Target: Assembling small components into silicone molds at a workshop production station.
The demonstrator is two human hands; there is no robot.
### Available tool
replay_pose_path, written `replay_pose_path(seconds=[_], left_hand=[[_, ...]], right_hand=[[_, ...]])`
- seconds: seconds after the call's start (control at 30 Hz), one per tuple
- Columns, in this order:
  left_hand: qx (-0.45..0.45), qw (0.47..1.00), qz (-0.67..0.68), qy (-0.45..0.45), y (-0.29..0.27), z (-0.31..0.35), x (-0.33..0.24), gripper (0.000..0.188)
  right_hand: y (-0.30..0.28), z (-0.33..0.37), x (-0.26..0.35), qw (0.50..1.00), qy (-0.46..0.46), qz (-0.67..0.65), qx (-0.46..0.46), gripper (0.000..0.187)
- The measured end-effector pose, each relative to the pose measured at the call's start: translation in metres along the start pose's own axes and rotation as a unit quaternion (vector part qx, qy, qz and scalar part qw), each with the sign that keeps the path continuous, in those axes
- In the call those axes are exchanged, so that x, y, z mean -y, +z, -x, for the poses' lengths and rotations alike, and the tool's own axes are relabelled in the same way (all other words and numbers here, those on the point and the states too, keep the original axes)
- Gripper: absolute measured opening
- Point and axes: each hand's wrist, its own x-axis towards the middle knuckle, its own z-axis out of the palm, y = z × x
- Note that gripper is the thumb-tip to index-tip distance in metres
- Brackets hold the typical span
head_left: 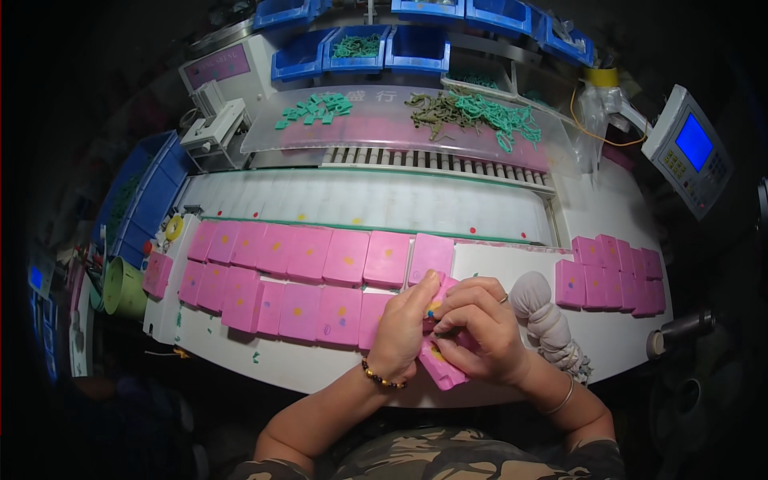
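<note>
My left hand (402, 330) is wrapped round a pink rubber mould (442, 376) near the table's front edge, thumb on top. The mould looks bent, with yellow and dark blue spots on its face. Closed in a pinch, the fingers of my right hand (486, 330) work at the mould's face; whatever they hold is too small or hidden to name. Just beyond my hands lie two rows of similar pink moulds (348, 258), many with yellow marks. Beside my right hand rests a greyish-white cloth bundle (532, 298).
More pink moulds (612, 276) stand at the right. Behind runs a white strip (368, 196) with rollers, under a clear shelf bearing green pieces (316, 110). Blue bins (416, 50) line the back. A screen unit (690, 148) is at right, a green bucket (126, 288) at left.
</note>
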Motion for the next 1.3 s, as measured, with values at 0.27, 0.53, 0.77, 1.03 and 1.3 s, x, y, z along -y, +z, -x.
replay_pose_path(seconds=[0.27,0.53,0.77,1.03,1.3], left_hand=[[0.026,0.996,-0.068,0.051,-0.002,-0.001,-0.006,0.031],[0.037,0.977,-0.142,0.154,0.008,0.001,-0.015,0.036],[0.082,0.959,-0.199,0.186,0.013,0.005,-0.022,0.034],[0.09,0.953,-0.225,0.182,0.011,0.004,-0.021,0.034],[0.084,0.981,-0.14,0.101,0.003,-0.001,-0.032,0.035]], right_hand=[[-0.014,-0.005,-0.001,0.997,0.015,-0.069,0.032,0.024],[-0.028,-0.003,0.006,0.998,0.006,-0.033,0.056,0.025],[-0.036,-0.002,0.004,0.997,0.037,-0.016,0.058,0.037],[-0.031,0.002,0.001,0.993,-0.031,0.102,0.049,0.034],[-0.039,0.001,0.014,0.995,-0.046,0.089,-0.015,0.037]])
